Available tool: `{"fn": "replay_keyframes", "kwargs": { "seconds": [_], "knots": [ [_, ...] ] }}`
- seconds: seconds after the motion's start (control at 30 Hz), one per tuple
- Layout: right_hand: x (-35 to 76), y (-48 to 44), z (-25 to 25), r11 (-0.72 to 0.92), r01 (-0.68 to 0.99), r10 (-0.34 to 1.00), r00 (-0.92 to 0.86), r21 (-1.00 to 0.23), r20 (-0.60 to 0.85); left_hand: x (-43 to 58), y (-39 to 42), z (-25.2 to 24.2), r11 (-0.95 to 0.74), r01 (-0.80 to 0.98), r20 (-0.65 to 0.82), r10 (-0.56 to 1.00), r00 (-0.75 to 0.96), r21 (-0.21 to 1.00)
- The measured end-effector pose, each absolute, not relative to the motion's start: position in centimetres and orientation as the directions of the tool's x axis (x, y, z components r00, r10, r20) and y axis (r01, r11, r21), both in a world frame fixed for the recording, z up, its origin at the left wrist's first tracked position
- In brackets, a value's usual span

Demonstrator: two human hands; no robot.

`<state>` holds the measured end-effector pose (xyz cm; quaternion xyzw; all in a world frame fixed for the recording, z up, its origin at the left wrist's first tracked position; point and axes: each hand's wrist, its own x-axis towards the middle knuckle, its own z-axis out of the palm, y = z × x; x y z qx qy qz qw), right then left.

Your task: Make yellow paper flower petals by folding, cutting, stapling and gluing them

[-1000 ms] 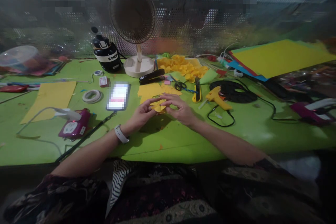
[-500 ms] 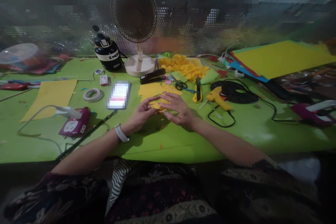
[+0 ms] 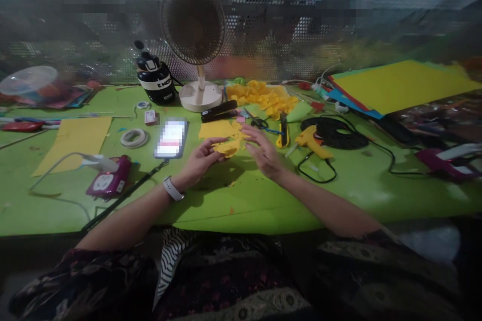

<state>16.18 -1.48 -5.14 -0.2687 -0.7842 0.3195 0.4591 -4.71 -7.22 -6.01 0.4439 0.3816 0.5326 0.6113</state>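
Note:
A small curled piece of yellow paper (image 3: 227, 148) is pinched between the thumb and fingers of my left hand (image 3: 201, 160). Just right of it, my right hand (image 3: 265, 156) has its fingers stretched out and apart, with no hold on the paper that I can see. Flat on the table behind both hands lies a yellow paper sheet (image 3: 215, 129) with ragged edges. More yellow scraps (image 3: 237, 131) show beside that sheet, partly behind my right fingers.
Beyond the hands are a black stapler (image 3: 219, 110), scissors (image 3: 259, 124), a box cutter (image 3: 282, 133) and yellow crepe-like petals (image 3: 263, 98). To the right lies a yellow glue gun (image 3: 312, 141) with its cord. A phone (image 3: 170, 139), tape roll (image 3: 134, 137) and purple power adapter (image 3: 109, 178) sit left.
My right hand has drawn away to the right from the yellow paper piece. The piece stays in my left hand and is now more visible.

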Motion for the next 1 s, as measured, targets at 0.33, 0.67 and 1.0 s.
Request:
{"fn": "replay_keyframes", "kwargs": {
  "seconds": [0.33, 0.67, 1.0],
  "knots": [
    [16.0, -2.6, -4.7, 0.760, 0.182, 0.610, -0.531, -0.624, 0.588, -4.3, -7.6, -6.2, 0.008, -0.250, 0.035, 0.985, 0.166, 0.968],
    [15.8, -2.7, -5.0, 0.828, 0.223, 0.530, -0.608, -0.514, 0.591, -4.2, -7.8, -5.9, -0.099, -0.084, 0.112, 0.979, 0.170, 0.992],
    [16.0, -2.7, -4.5, 0.821, 0.195, 0.534, -0.597, -0.537, 0.599, -4.4, -7.6, -6.3, 0.010, -0.216, 0.027, 0.986, 0.167, 0.976]
  ]
}}
